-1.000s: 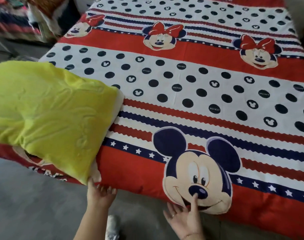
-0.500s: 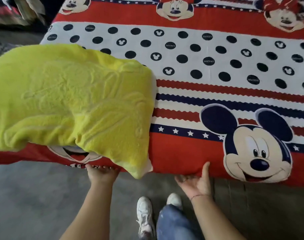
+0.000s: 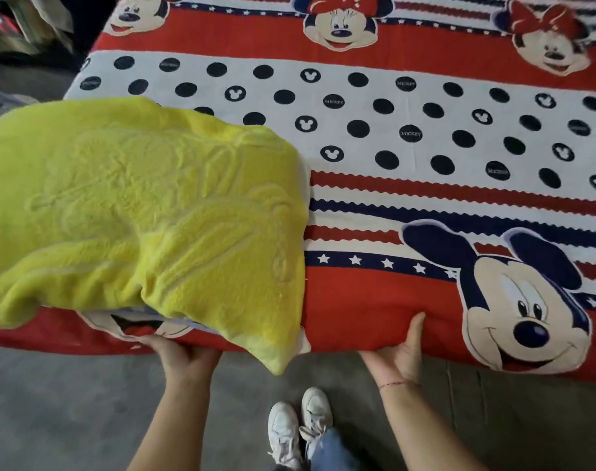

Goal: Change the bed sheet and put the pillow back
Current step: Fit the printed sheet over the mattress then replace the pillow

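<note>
Yellow fleece pillow (image 3: 137,212) lay on the bed sheet (image 3: 374,300), long axis nine-to-three. The left hand (image 3: 184,355), nearer at its six o'clock, had fingers hidden under the hem, so their state was unclear. The right hand (image 3: 398,351), at four o'clock, clasped the hem with its thumb up.

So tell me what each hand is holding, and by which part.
Right hand grips the bed sheet by its near edge, thumb outside, fingers underneath. Left hand is under the same edge; its grip is hidden.
</note>
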Motion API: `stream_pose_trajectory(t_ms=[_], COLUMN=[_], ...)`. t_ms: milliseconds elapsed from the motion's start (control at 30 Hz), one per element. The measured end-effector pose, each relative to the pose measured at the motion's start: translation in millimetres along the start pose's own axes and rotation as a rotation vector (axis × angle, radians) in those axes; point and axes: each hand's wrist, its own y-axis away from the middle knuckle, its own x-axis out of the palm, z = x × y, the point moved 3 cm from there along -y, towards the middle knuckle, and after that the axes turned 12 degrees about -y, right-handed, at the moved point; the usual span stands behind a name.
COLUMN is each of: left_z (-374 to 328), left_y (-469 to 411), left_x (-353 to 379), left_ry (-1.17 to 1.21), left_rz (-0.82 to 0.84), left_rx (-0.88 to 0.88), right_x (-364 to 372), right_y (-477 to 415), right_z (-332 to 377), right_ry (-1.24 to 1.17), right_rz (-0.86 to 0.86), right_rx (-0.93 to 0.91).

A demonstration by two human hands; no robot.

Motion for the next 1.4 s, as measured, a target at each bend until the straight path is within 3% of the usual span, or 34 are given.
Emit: stream_pose_trajectory(t_ms=[100,200,433,567,700,900,1033,1400], left_z=[-3.1,2.6,9.6,-16.7,-55.3,-134.7,-180.9,-259.5], left_y=[-5.8,-22.3,-47.4,-50.6,-28.3,-19.5,-27.8,-71.6], left_x=[5.8,-5.7,-30.8,-43.0,-51.2,-93.8,-105.0,-112.6], left_ry=[0.005,-0.02,-0.112,-0.23,-0.224,-0.013,0.017,0.011], left_rz=[0.03,-0.041,-0.276,-0.403,-0.377,-0.336,-0.274,-0.174], left_rx=[0.067,0.089,-0.172,-0.267,-0.299,-0.123,-0.11,-0.278], right_x=[0.8,-19.0,-34.7,-27.2,-31.7,-73.9,-69.5,-30.7], right_y=[-4.8,-10.9,-3.7,2.2,7.4,24.1,28.5,-4.0], right_z=[3.9,4.4,1.5,-8.5,-33.1,-109.8,-182.4,-334.5], right_ry=[-0.026,-0.049,0.26,0.291,0.202,0.283,0.261,0.067], right_rz=[-0.004,-0.102,-0.535,-0.642,-0.557,-0.523,-0.559,-0.451], right_rx=[0.003,0.029,-0.136,-0.129,-0.069,0.156,0.266,0.079])
